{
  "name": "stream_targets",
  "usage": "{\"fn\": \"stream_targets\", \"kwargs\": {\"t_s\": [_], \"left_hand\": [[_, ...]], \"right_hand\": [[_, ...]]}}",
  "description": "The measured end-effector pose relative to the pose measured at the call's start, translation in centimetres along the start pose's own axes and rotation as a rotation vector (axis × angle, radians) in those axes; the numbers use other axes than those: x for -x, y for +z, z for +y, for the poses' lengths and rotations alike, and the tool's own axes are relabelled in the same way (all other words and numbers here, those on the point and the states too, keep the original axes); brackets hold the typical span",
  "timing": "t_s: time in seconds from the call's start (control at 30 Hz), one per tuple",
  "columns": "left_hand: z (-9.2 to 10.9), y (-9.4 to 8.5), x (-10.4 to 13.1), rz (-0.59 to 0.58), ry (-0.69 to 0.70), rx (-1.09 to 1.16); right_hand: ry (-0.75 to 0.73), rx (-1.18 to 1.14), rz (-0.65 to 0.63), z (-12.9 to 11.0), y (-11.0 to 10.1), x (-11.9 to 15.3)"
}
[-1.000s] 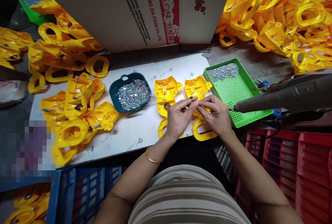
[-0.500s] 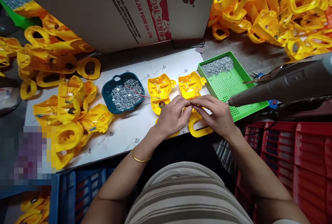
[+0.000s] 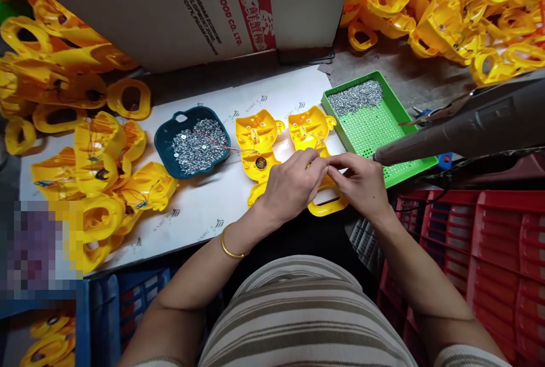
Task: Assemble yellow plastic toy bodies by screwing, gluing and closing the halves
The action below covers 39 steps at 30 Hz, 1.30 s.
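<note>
Over the right-hand yellow plastic shell (image 3: 307,126), my left hand (image 3: 294,184) and my right hand (image 3: 361,182) meet fingertip to fingertip. Both are closed in a pinch; whatever lies between the fingers is too small or hidden to name. Thin wires show in that shell just above the fingers. Its lower part, with a yellow ring handle (image 3: 327,208), is partly covered by my hands. Left of it lies a second yellow shell (image 3: 258,129), open side up, with a round dark part inside. A red wire runs from it to the dark teal basin (image 3: 164,148) of small screws.
A green perforated tray (image 3: 366,134) with screws stands at right, under a grey tool-like bar (image 3: 460,129). Yellow shells (image 3: 102,151) pile up at left, more (image 3: 443,26) at back right. A carton (image 3: 191,9) stands behind; red crates (image 3: 460,265) and a blue crate (image 3: 102,316) flank me.
The view has shifted slightly, so the table things sit a little further left and up. My left hand has turned and moved slightly right against the shells; both hands stay together.
</note>
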State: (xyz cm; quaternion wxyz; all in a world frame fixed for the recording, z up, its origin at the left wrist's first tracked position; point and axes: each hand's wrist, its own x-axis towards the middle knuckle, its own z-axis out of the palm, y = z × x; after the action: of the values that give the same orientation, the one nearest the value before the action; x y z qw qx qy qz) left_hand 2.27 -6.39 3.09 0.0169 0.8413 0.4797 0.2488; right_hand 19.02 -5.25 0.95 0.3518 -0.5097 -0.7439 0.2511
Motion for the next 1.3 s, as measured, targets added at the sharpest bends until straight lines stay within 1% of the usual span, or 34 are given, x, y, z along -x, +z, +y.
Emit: {"fn": "stream_targets", "kwargs": {"t_s": [0.07, 0.1, 0.13, 0.17, 0.23, 0.3, 0.37, 0.43, 0.7, 0.87, 0.97, 1.03, 1.13, 1.23, 1.3], "left_hand": [[0.2, 0.2, 0.9, 0.095, -0.009, 0.06], [0.4, 0.4, 1.6, 0.116, 0.004, 0.086], [0.7, 0.6, 2.3, 0.108, 0.031, 0.104], [1.0, 0.8, 3.1, 0.063, 0.07, 0.113], [1.5, 1.3, 4.6, -0.072, 0.145, 0.101], [1.8, 1.8, 5.6, -0.181, 0.172, 0.073], [1.9, 2.2, 6.1, -0.246, 0.174, 0.052], [1.7, 2.4, 6.2, -0.272, 0.167, 0.047], [1.2, 2.7, 6.4, -0.203, 0.191, 0.111], [1.0, 2.5, 6.4, -0.187, 0.175, 0.177], [0.9, 2.5, 6.4, -0.194, 0.16, 0.224], [0.8, 2.5, 6.5, -0.196, 0.16, 0.239], [0.7, 2.5, 6.5, -0.202, 0.16, 0.256], [0.6, 2.4, 6.6, -0.193, 0.165, 0.262], [0.5, 2.5, 6.8, -0.188, 0.168, 0.259]], "right_hand": [[0.041, -0.026, 0.033, 0.6, 0.0, 0.2], [0.054, -0.029, 0.038, 0.8, 0.1, 0.3], [0.057, -0.023, 0.032, 1.1, 0.1, 0.4], [0.046, -0.008, 0.013, 1.3, 0.1, 0.5], [0.002, 0.041, -0.056, 1.5, 0.1, 0.7], [-0.033, 0.102, -0.104, 1.4, 0.1, 0.8], [-0.045, 0.146, -0.12, 1.3, 0.2, 0.8], [-0.05, 0.165, -0.12, 1.2, 0.3, 0.7], [-0.09, 0.249, -0.162, 1.0, 0.9, 0.7], [-0.156, 0.411, -0.17, 0.5, 1.4, 0.9], [-0.16, 0.478, -0.143, 0.4, 2.0, 1.1], [-0.162, 0.495, -0.104, 0.7, 2.3, 1.4], [-0.217, 0.486, -0.072, 1.2, 2.4, 2.2], [-0.284, 0.463, -0.107, 1.6, 2.1, 3.3], [-0.308, 0.488, -0.139, 1.7, 1.9, 3.8]]}}
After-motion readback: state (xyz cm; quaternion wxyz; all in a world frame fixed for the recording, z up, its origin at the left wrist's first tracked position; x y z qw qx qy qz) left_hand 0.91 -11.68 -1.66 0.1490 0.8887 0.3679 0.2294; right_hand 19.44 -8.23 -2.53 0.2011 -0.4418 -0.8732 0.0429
